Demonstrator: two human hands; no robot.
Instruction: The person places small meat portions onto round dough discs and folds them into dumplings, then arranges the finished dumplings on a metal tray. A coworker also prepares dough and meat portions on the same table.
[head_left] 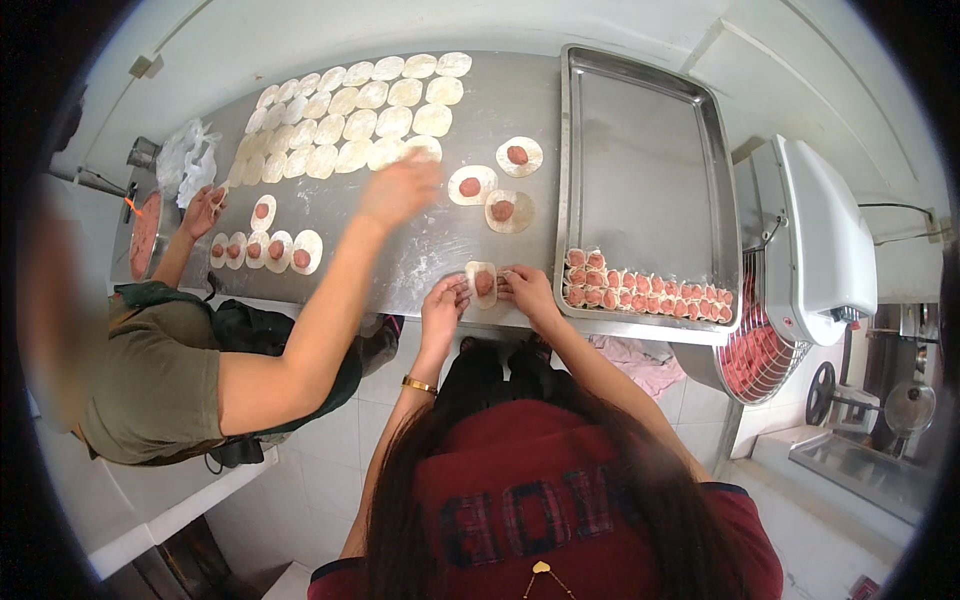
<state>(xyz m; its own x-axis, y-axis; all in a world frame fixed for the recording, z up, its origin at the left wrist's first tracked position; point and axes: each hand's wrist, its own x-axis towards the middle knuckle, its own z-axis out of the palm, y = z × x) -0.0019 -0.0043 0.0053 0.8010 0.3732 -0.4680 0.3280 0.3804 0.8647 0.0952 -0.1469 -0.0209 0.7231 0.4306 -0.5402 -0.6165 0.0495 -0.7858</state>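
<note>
At the table's near edge lies a round dumpling wrapper (480, 298) with a ball of pink minced meat (484, 282) at its middle. My left hand (446, 303) pinches its left edge, and my right hand (527, 291) has its fingers closed at the right edge. Three more meat-topped wrappers sit just beyond: one at the far right (519, 157), one to its left (472, 185) and one nearer (509, 212), which overlaps another wrapper. To my right a deep metal tray (640, 180) holds rows of formed, open-topped dumplings (650, 292) along its near side.
A co-worker's blurred hand (400, 187) reaches over rows of plain wrappers (362, 125) at left; their other hand (205, 210) is near a plastic bag (187, 150). Several filled wrappers (279, 251) lie before them. A white mixer (810, 240) with a wire guard stands right of the tray.
</note>
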